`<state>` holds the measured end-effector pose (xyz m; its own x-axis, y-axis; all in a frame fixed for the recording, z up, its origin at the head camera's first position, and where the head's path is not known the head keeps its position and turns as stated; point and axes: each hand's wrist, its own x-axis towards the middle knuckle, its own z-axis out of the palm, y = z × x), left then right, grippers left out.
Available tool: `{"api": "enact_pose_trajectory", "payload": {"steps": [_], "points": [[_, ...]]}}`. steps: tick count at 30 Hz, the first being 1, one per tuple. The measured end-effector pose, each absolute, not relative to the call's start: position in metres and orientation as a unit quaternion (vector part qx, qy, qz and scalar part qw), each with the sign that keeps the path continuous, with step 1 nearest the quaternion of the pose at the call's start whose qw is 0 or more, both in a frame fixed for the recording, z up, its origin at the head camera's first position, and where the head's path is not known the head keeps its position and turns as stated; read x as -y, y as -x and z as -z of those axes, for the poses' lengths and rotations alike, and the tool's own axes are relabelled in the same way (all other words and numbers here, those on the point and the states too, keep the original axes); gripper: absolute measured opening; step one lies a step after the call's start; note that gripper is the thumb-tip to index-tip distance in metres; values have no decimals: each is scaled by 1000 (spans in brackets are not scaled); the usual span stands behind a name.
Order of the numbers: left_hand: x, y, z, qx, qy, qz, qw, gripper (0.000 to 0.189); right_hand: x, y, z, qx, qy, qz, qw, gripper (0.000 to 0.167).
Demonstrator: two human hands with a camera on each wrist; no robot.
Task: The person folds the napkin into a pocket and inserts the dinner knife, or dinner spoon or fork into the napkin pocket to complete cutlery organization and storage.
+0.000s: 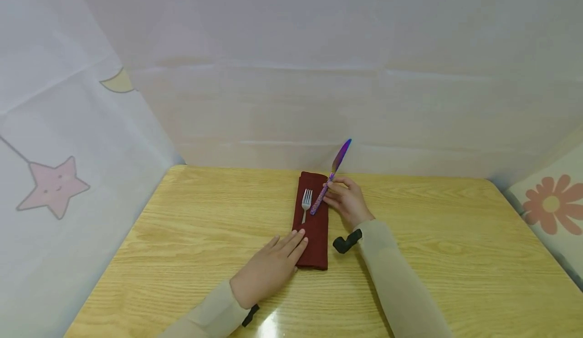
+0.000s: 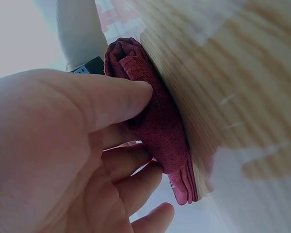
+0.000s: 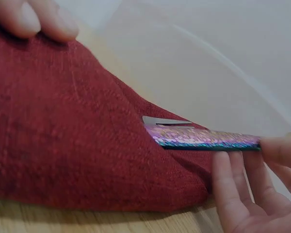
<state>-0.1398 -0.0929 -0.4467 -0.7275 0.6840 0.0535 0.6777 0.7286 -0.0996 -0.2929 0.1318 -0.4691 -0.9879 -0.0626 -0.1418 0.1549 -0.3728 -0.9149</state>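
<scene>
A folded dark red cloth napkin [image 1: 314,247] lies lengthwise on the table, a fork [image 1: 307,200] tucked tines-up in its pocket. The fork's lower handle is hidden by the cloth. My left hand [image 1: 272,263] rests on the napkin's left side, fingers extended over the pocket, with the thumb [image 2: 128,97] against the napkin's near end. My right hand [image 1: 348,199] pinches a table knife [image 1: 321,196] by its glittery purple-blue handle, rainbow blade pointing up and away. The handle's end [image 3: 160,138] is right at the pocket's opening, beside the fork.
The wooden table [image 1: 205,216] has its far edge against a pale hanging sheet [image 1: 282,100]. Side sheets bear a pink star [image 1: 53,186] and an orange flower [image 1: 553,204]. Black wrist cameras [image 1: 347,241] sit on both sleeves.
</scene>
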Motion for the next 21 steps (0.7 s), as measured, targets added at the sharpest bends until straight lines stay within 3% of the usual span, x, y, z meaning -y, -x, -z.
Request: {"api": "enact_pose_trajectory", "payload": {"steps": [9,21], "points": [[92,139,444,929,367,-44,33,45,-134,291,466,-624,-22,774,106,14],[91,140,445,930,364,-46,24,45,-140,293,460,-683,4,712,163,27]]}}
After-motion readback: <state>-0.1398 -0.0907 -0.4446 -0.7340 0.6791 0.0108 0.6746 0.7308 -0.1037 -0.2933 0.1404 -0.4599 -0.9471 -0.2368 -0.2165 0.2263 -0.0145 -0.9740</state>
